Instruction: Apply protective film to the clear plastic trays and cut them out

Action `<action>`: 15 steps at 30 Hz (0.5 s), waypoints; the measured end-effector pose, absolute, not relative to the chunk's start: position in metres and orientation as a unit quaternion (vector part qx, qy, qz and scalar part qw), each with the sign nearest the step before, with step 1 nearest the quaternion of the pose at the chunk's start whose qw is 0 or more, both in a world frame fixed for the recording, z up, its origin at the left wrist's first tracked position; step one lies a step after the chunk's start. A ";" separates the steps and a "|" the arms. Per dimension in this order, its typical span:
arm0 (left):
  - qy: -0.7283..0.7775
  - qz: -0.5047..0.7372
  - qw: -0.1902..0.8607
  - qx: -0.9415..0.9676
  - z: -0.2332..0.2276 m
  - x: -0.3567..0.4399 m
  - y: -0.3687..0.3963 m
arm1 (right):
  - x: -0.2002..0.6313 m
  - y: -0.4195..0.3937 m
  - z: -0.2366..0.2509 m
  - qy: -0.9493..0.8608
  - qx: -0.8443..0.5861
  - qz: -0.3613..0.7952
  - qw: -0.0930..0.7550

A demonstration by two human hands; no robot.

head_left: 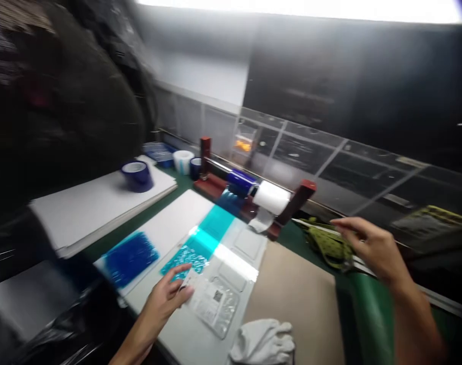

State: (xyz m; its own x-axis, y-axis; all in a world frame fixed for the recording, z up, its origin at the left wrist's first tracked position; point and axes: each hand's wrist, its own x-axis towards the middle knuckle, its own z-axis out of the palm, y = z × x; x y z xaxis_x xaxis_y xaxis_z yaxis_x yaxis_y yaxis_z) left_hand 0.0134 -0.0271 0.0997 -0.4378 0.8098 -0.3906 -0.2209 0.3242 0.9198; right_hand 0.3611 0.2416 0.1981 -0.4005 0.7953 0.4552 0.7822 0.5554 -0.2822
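My left hand [169, 293] pinches the upper left corner of a clear packet with a printed white label [207, 300], between thumb and fingers. The packet lies over a light board [178, 329]. Beyond it, strips of turquoise film [216, 223] and clear film with rectangular outlines [246, 246] lie on the board. My right hand [368, 243] is raised at the right, thumb and index finger together, by a green dotted cloth item [328, 246]. A thin pale strip runs near those fingertips; blur hides whether they hold it.
A red-brown dispenser [212, 186] carries a blue roll [241, 181] and a white roll [272, 196]. A blue tape roll [137, 176] sits on a white stack [102, 213] at left. Brown cardboard [292, 294] and a white glove [263, 342] lie in front. Clear dividers [314, 152] stand behind.
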 end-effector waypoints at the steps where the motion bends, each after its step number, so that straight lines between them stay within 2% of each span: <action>1: 0.646 0.544 0.487 0.223 0.101 -0.002 -0.041 | 0.319 0.211 0.183 -0.863 -0.414 0.067 0.281; 3: 0.626 0.552 0.509 0.210 0.105 -0.030 -0.071 | 0.234 0.145 0.156 -0.881 -0.271 0.257 0.290; 6: 0.600 0.572 0.535 0.160 0.108 -0.062 -0.121 | 0.125 0.056 0.129 -0.863 -0.142 0.411 0.256; 10: 0.568 0.614 0.541 0.088 0.107 -0.091 -0.180 | 0.042 -0.016 0.120 -0.861 -0.067 0.454 0.219; 15: 0.482 0.655 0.582 -0.005 0.086 -0.094 -0.232 | 0.014 -0.052 0.121 -0.855 0.018 0.506 0.111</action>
State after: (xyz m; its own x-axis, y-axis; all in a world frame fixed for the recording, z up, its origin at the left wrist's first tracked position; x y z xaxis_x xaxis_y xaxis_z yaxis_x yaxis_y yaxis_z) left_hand -0.0938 -0.2317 0.0858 -0.3215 0.7576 -0.5681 -0.7679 0.1424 0.6245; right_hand 0.0136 -0.0523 0.1209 -0.9746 0.0810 0.2087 -0.1439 0.4874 -0.8613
